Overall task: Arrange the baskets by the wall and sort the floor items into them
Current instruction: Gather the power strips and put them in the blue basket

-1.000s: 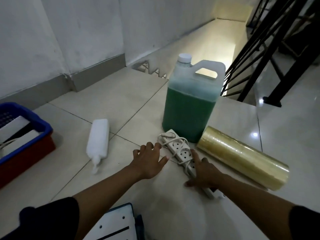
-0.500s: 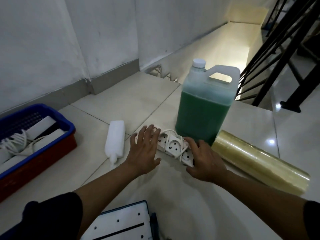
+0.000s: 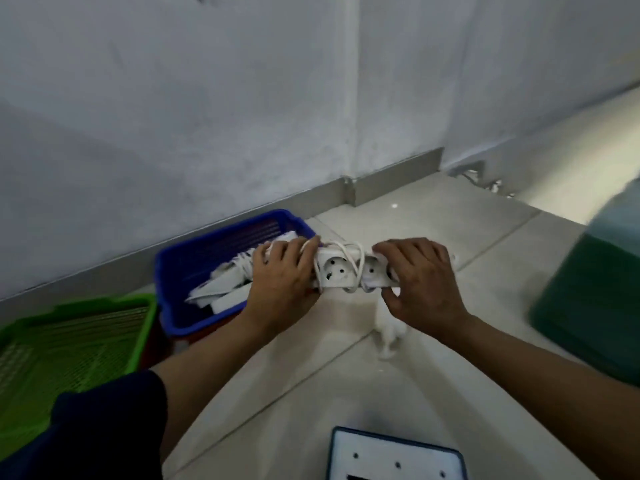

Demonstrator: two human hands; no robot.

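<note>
A white power strip (image 3: 341, 270) with its cord wound around it is held in the air between both hands. My left hand (image 3: 282, 275) grips its left end and my right hand (image 3: 420, 278) grips its right end. It hangs just right of the blue basket (image 3: 180, 265), which stands by the wall on a red basket and holds other white strips and cords. A green basket (image 3: 69, 341) stands to its left. A white bottle (image 3: 389, 327) lies on the floor below my right hand, partly hidden by it.
A jug of green liquid (image 3: 595, 296) stands blurred at the right edge. A white panel with a blue rim (image 3: 391, 455) lies at the bottom. The grey skirting runs along the wall; stairs drop away at the far right.
Both hands closed on the power strip, lifted it off the floor and carried it left toward the blue basket. The view swung left; the green basket came into sight and the film roll left it.
</note>
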